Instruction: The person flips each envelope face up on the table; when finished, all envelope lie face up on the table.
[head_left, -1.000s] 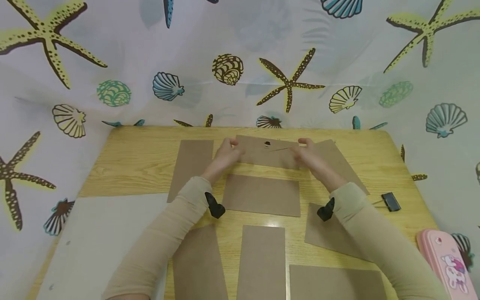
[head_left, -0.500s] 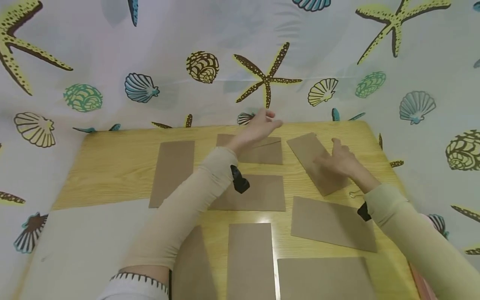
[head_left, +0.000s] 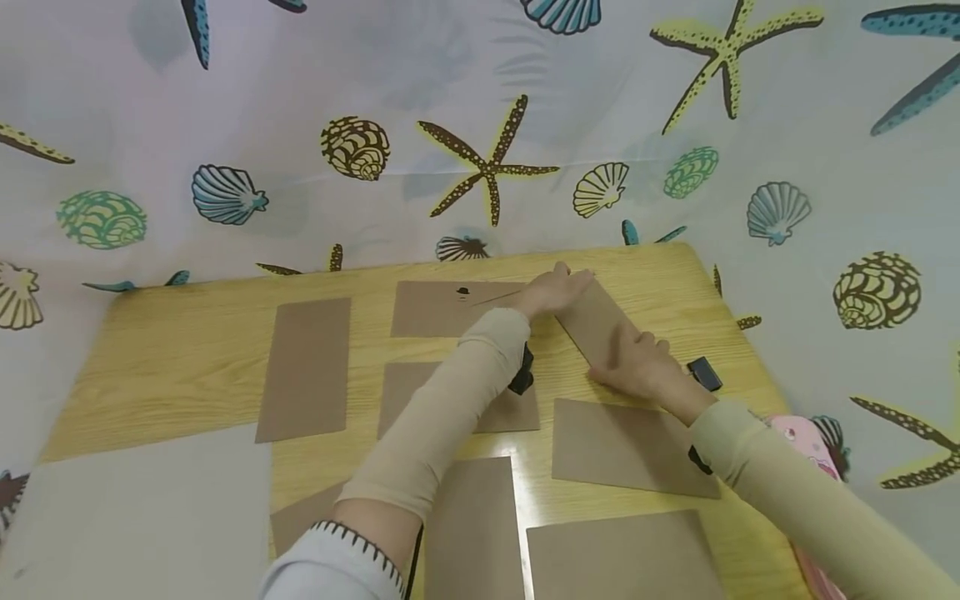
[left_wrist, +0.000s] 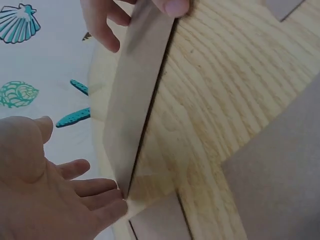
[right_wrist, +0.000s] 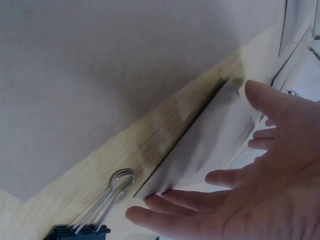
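A brown cardboard rectangle (head_left: 597, 317) lies slanted at the back right of the table, with both hands at it. My left hand (head_left: 557, 290) reaches across to its far end; in the left wrist view the fingers are extended, their tips at a corner, with the thumb apart from the board. At the near end, my right hand (head_left: 647, 367) holds the piece across its width, thumb at one edge and fingers at the other. In the right wrist view those fingers (right_wrist: 185, 207) look fairly straight. Another cardboard rectangle (head_left: 431, 308), marked with a small dark hat-like print, lies to the left.
Several more cardboard rectangles lie about, including one at the left (head_left: 306, 362) and one in front (head_left: 626, 446). A black binder clip (head_left: 705, 373) sits right of my right hand. A pink case (head_left: 806, 437) is at the right edge, a white sheet (head_left: 150, 517) at the left.
Both hands have left the printed cardboard piece. The right hand went to the slanted piece first; the left followed, crossing rightward to its far end. The head view has turned right.
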